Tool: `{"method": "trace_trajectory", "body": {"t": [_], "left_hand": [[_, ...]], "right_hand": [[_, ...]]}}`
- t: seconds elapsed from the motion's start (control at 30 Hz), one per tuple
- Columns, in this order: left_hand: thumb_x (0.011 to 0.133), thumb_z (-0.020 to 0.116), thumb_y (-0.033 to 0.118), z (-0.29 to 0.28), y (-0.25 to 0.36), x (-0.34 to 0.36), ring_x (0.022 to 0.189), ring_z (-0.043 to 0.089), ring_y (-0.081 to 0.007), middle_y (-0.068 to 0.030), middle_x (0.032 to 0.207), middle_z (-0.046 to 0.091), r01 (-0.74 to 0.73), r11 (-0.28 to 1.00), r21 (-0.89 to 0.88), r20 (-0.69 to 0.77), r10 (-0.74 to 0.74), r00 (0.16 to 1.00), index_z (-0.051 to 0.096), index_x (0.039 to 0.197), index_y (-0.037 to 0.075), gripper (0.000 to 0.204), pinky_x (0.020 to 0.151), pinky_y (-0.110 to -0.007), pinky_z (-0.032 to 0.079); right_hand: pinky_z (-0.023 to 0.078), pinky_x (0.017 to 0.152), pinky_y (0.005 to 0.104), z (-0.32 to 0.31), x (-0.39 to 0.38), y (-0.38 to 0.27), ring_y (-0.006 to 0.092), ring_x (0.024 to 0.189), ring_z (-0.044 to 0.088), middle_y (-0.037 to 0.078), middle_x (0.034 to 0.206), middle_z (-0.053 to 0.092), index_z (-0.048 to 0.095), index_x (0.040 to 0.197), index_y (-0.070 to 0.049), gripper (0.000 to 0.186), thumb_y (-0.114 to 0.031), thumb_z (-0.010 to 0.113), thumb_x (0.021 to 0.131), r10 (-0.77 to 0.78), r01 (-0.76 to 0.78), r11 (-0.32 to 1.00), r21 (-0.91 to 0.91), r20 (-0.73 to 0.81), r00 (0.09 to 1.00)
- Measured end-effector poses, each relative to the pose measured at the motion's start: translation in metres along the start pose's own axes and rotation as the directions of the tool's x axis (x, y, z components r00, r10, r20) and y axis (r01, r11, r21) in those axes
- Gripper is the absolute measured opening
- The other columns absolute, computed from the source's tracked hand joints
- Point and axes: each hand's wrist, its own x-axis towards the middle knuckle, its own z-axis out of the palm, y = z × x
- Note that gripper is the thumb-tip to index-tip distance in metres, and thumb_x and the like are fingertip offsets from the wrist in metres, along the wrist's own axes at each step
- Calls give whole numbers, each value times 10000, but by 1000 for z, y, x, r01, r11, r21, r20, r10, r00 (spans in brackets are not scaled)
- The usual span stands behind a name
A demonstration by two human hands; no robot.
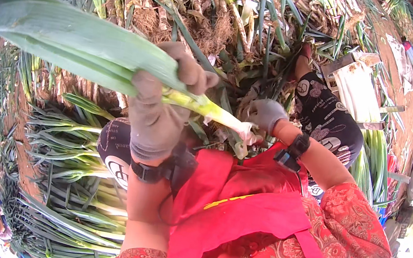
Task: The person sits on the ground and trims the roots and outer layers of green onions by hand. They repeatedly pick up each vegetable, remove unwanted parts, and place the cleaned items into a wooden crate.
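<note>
My left hand (160, 100), in a dirty pale work glove, is closed around a large green onion (85, 44). Its broad green leaves reach up to the far left, and its pale stem slants down to the right. Ragged, whitish skin (247, 132) hangs at the stem's lower end. Just beyond that end is my right hand (267, 114), also gloved, with curled fingers. What those fingers pinch, if anything, is hidden. Both wrists carry black straps with small devices.
Unpeeled green onions with brown roots (221, 30) are heaped ahead. Several cleaner green onions (82, 206) lie in rows at my left. To the right, a wood-and-metal rack (358, 58) holds a bundle of white stems (358, 93). My red apron (247, 215) covers my lap.
</note>
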Motion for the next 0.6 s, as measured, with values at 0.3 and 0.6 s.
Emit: {"method": "trace_trajectory", "body": {"t": [0.3,0.6], "left_hand": [[970,605,482,-8,26,8,969,499,-179,-40,1079,503,-174,973,150,-291,212,933,448,1343,36,602,938,-417,430],[969,630,426,-22,16,13,921,466,-169,-33,1049,498,-203,979,-22,-302,187,935,463,1321,41,548,955,-412,388]], "right_hand": [[552,862,400,-114,-36,-55,342,1003,676,157,1113,675,679,1096,-34,412,-223,819,758,-238,497,829,255,-643,728],[553,868,375,-103,-30,-135,248,998,688,155,1105,698,673,1040,-10,235,-158,745,872,-254,770,297,565,-731,634]]}}
